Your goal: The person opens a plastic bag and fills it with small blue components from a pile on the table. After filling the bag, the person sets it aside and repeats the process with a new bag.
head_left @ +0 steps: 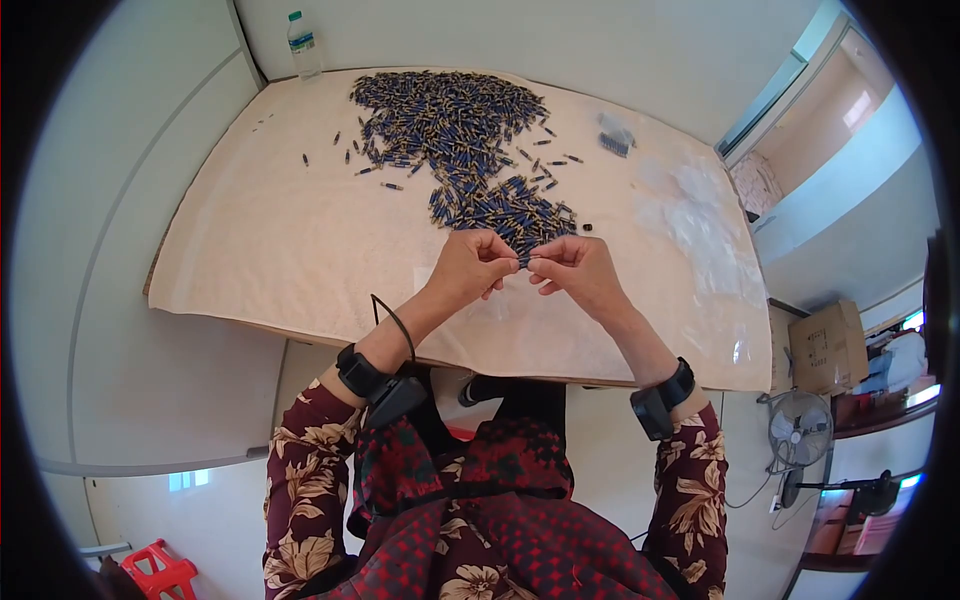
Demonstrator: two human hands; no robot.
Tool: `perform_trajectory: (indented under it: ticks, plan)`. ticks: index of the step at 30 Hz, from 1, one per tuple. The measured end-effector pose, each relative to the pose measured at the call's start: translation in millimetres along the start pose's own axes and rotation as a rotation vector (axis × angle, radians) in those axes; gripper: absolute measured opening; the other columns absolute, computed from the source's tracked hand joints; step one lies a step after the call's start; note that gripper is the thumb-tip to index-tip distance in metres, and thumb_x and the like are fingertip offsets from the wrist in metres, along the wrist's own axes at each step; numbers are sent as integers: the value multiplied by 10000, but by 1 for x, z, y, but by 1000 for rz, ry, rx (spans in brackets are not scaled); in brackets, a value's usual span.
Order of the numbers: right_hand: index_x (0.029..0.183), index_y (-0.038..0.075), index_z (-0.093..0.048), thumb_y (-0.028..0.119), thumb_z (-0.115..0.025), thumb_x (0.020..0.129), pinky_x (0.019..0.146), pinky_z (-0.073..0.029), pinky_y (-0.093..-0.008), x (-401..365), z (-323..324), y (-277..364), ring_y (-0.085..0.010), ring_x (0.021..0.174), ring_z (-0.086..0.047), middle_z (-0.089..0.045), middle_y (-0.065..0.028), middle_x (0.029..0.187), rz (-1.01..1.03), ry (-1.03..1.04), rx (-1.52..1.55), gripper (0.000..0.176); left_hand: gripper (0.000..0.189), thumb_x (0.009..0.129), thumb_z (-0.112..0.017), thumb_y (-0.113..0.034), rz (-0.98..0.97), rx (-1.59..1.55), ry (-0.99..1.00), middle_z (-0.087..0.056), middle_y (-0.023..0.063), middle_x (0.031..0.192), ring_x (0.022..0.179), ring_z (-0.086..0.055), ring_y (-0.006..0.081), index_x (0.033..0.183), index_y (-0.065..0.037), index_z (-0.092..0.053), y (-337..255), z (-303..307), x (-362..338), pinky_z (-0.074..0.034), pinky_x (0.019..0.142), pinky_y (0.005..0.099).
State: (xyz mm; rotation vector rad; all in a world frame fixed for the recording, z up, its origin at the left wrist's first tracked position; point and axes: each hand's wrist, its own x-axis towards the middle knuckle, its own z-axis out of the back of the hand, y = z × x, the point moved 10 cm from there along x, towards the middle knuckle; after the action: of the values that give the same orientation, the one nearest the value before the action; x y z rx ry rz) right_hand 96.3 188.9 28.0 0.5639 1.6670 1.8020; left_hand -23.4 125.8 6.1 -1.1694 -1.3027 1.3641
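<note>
My left hand [470,266] and my right hand [580,270] meet fingertip to fingertip over the table, pinching one small dark blue piece [524,262] between them. Just beyond the fingers lies a large heap of the same small blue and gold pieces [455,130], spread across the cream cloth [290,240] that covers the table. A few loose pieces lie scattered left of the heap. Each wrist wears a black band with a small device.
A plastic water bottle [303,45] stands at the table's far left corner. Clear plastic bags [700,225] lie on the right side, with a small dark clump [614,145] near the far edge. A cardboard box [826,347] and a fan [799,430] stand on the floor at right.
</note>
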Motion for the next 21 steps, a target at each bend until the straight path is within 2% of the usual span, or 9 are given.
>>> perform_trajectory:
  ticks: [2,5,6,9,10,13,21]
  plan:
    - [946,-54,-650,47,-676,842,580,-566,-237,-10,3,-6,-127,700,-672,-679,-92,807,15,-13,23,148,45,867,-625,-30,24,58,37,-641,45,769,550,-564,66,898,2,-621,2,-2,-4,-438,432,209]
    - [918,-57,-656,47,-682,841,580,-566,-237,-25,9,-13,-129,686,-670,-680,-98,800,61,-43,54,133,131,843,-585,32,-252,402,10,-599,62,848,640,-573,126,948,-29,-633,-20,6,-11,-466,550,259]
    - [912,-58,-657,48,-681,842,579,-566,-237,-28,10,-21,-130,681,-669,-680,-100,797,40,-44,56,129,131,843,-585,32,-252,407,13,-599,62,848,640,-573,126,948,-29,-633,-18,7,-13,-466,550,259]
    - [900,-59,-659,49,-680,846,576,-566,-238,-32,11,-38,-130,671,-667,-679,-104,792,-2,-48,63,123,234,809,-555,64,-464,888,146,-521,98,890,768,-551,225,985,-65,-638,-18,-21,-34,-452,687,315]
    - [900,-59,-659,52,-680,846,575,-566,-238,-32,10,-42,-129,668,-666,-679,-103,789,-17,-48,60,125,234,809,-555,64,-465,892,150,-521,98,890,768,-551,225,985,-65,-638,-16,-22,-34,-452,687,315]
    - [899,-59,-659,57,-682,846,573,-566,-237,-31,5,-49,-126,663,-664,-678,-101,782,-46,-48,63,130,229,793,-541,67,-397,827,205,-469,126,871,841,-511,301,960,-64,-627,-7,-24,-35,-426,749,351]
    - [902,-57,-655,68,-687,851,570,-564,-237,-25,-17,-56,-127,662,-661,-676,-103,779,-123,5,71,139,124,783,-580,52,-456,714,155,-548,123,847,781,-564,299,879,-26,-587,-10,-18,-35,-456,678,346]
